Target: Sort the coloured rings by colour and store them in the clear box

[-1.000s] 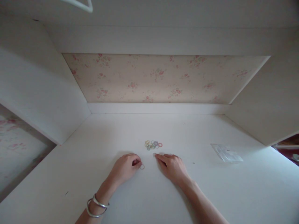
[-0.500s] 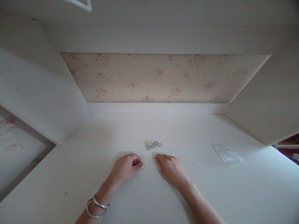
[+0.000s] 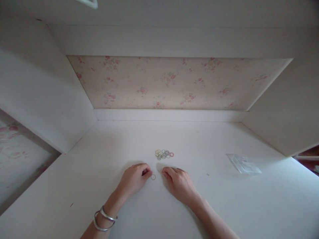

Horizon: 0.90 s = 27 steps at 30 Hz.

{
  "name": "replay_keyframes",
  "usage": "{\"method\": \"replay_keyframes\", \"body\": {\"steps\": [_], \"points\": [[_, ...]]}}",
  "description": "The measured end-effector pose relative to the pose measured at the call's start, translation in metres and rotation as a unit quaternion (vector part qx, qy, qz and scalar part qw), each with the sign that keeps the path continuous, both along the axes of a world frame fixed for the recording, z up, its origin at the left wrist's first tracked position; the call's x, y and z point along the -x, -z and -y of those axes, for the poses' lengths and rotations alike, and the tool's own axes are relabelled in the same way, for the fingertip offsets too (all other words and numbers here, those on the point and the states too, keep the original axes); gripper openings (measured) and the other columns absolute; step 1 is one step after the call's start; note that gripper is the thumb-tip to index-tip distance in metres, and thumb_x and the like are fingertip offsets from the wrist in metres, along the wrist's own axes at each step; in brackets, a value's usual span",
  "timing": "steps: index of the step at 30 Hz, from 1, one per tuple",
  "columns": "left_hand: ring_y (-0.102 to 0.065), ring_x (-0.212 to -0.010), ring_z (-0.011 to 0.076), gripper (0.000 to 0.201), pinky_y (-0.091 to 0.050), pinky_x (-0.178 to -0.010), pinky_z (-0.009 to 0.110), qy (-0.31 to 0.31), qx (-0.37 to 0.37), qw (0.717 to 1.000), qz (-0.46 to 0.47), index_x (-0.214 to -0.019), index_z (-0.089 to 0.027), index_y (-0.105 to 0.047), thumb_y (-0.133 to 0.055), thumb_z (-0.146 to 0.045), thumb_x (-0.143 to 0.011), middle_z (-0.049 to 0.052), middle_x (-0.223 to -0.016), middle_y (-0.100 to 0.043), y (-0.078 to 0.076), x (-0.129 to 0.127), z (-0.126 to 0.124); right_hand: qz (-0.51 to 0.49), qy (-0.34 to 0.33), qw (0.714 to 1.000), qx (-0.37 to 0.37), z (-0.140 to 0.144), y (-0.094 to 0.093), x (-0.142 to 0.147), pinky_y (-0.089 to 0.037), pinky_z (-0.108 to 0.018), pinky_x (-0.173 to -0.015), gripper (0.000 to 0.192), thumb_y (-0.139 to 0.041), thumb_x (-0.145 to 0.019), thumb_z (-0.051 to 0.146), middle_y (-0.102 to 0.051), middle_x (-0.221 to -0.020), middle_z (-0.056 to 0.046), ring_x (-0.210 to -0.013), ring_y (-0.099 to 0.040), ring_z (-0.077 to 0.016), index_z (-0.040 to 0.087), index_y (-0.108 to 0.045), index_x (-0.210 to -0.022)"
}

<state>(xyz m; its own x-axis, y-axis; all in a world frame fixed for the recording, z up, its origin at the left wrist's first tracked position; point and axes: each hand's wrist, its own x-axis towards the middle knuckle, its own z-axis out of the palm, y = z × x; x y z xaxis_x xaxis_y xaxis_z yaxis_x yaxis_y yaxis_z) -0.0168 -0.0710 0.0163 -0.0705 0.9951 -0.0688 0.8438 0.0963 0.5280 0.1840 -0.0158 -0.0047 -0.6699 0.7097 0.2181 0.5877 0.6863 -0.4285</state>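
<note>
White desk point(image 3: 224, 205) set in a papered alcove. One small ring point(image 3: 153, 177) flat on it, touching the curled fingertips of the left hand point(image 3: 134, 180); grip narrow, whether anything sits inside it cannot be told. Right hand point(image 3: 179, 183) just beside, palm down, fingers loosely bent, holding nothing visible. Beyond both, a small heap of coloured rings point(image 3: 163, 154), bunched and apparently unsorted, so only a single ring apart from the heap, the rest untouched. Well off to the right, a clear plastic bag point(image 3: 244, 163) lying flat, contents too faint to make out. Two bangles point(image 3: 104, 219) on the left wrist.
</note>
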Motion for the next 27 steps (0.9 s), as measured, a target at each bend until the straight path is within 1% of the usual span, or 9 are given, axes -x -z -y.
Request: {"method": "replay_keyframes", "body": {"steps": [5, 10, 12, 13, 16, 18, 20, 24, 27], "points": [[-0.056, -0.069, 0.0108, 0.013, -0.03, -0.06, 0.021, -0.001, -0.003, 1.0, 0.003, -0.078, -0.024, -0.063, -0.052, -0.028, -0.083, -0.003, -0.077, -0.066, 0.0, 0.001, 0.0, -0.034, -0.079, 0.996, -0.004, 0.012, 0.004, 0.019, -0.038, -0.023, -0.07, 0.022, -0.037, -0.094, 0.023, -0.067, -0.085, 0.001, -0.074, -0.061, -0.0121, 0.024, -0.059, -0.095], [-0.057, -0.07, 0.0114, 0.013, -0.031, -0.06, 0.021, -0.003, 0.007, 1.0, 0.008, -0.078, -0.023, -0.063, -0.052, -0.029, -0.082, -0.003, -0.078, -0.066, 0.003, 0.003, -0.001, -0.027, -0.115, 0.993, -0.019, 0.01, 0.006, 0.023, -0.037, -0.024, -0.069, 0.023, -0.04, -0.091, 0.019, -0.067, -0.077, 0.003, -0.07, -0.06, -0.0119, 0.026, -0.061, -0.096], [-0.057, -0.071, 0.0119, 0.016, -0.031, -0.06, 0.021, -0.002, 0.01, 1.0, 0.007, -0.079, -0.023, -0.064, -0.051, -0.032, -0.083, -0.002, -0.078, -0.066, 0.003, 0.003, -0.002, -0.036, -0.082, 0.996, -0.015, -0.001, 0.004, 0.015, -0.038, -0.024, -0.069, 0.024, -0.039, -0.092, 0.021, -0.067, -0.078, 0.002, -0.07, -0.06, -0.0121, 0.026, -0.062, -0.096], [-0.057, -0.071, 0.012, 0.017, -0.031, -0.06, 0.022, -0.003, 0.011, 1.0, 0.006, -0.079, -0.024, -0.064, -0.05, -0.032, -0.083, -0.002, -0.078, -0.066, 0.003, 0.002, -0.002, -0.045, -0.042, 0.998, -0.014, -0.008, 0.004, 0.01, -0.038, -0.024, -0.07, 0.025, -0.038, -0.092, 0.023, -0.068, -0.08, 0.002, -0.072, -0.06, -0.0126, 0.026, -0.063, -0.095], [-0.057, -0.071, 0.0121, 0.018, -0.031, -0.06, 0.022, -0.003, 0.009, 1.0, 0.003, -0.079, -0.024, -0.065, -0.05, -0.033, -0.083, -0.003, -0.078, -0.067, 0.002, 0.002, -0.002, -0.077, 0.143, 0.987, -0.014, -0.033, 0.004, -0.008, -0.04, -0.025, -0.073, 0.029, -0.037, -0.093, 0.032, -0.069, -0.093, -0.002, -0.082, -0.061, -0.0156, 0.025, -0.065, -0.097], [-0.057, -0.07, 0.0119, 0.018, -0.031, -0.06, 0.022, -0.002, 0.008, 1.0, 0.003, -0.079, -0.024, -0.065, -0.05, -0.034, -0.083, -0.003, -0.078, -0.067, 0.001, 0.001, -0.002, -0.073, 0.211, 0.975, 0.001, -0.047, 0.006, -0.018, -0.04, -0.024, -0.072, 0.031, -0.037, -0.092, 0.033, -0.068, -0.095, -0.003, -0.083, -0.061, -0.016, 0.024, -0.066, -0.097], [-0.057, -0.07, 0.0118, 0.018, -0.031, -0.06, 0.022, -0.003, 0.008, 1.0, 0.002, -0.08, -0.025, -0.065, -0.05, -0.033, -0.083, -0.004, -0.077, -0.067, 0.001, 0.001, -0.001, -0.055, 0.219, 0.974, 0.012, -0.053, 0.007, -0.021, -0.04, -0.023, -0.07, 0.032, -0.037, -0.091, 0.033, -0.067, -0.092, -0.002, -0.081, -0.061, -0.0148, 0.025, -0.067, -0.097], [-0.057, -0.071, 0.0124, 0.019, -0.032, -0.061, 0.022, -0.003, 0.009, 1.0, -0.004, -0.08, -0.024, -0.065, -0.049, -0.034, -0.084, -0.003, -0.078, -0.067, 0.001, 0.001, -0.001, 0.0, 0.178, 0.984, -0.004, -0.05, 0.004, -0.017, -0.038, -0.024, -0.072, 0.03, -0.039, -0.091, 0.032, -0.066, -0.091, 0.001, -0.082, -0.06, -0.0134, 0.034, -0.065, -0.106], [-0.057, -0.071, 0.0126, 0.019, -0.033, -0.061, 0.022, -0.004, 0.005, 1.0, -0.008, -0.08, -0.024, -0.065, -0.049, -0.034, -0.084, -0.002, -0.078, -0.067, 0.0, 0.001, -0.001, 0.02, 0.171, 0.985, -0.01, -0.048, 0.003, -0.014, -0.037, -0.025, -0.072, 0.029, -0.04, -0.091, 0.034, -0.065, -0.09, 0.001, -0.082, -0.059, -0.0136, 0.035, -0.065, -0.106]]}}
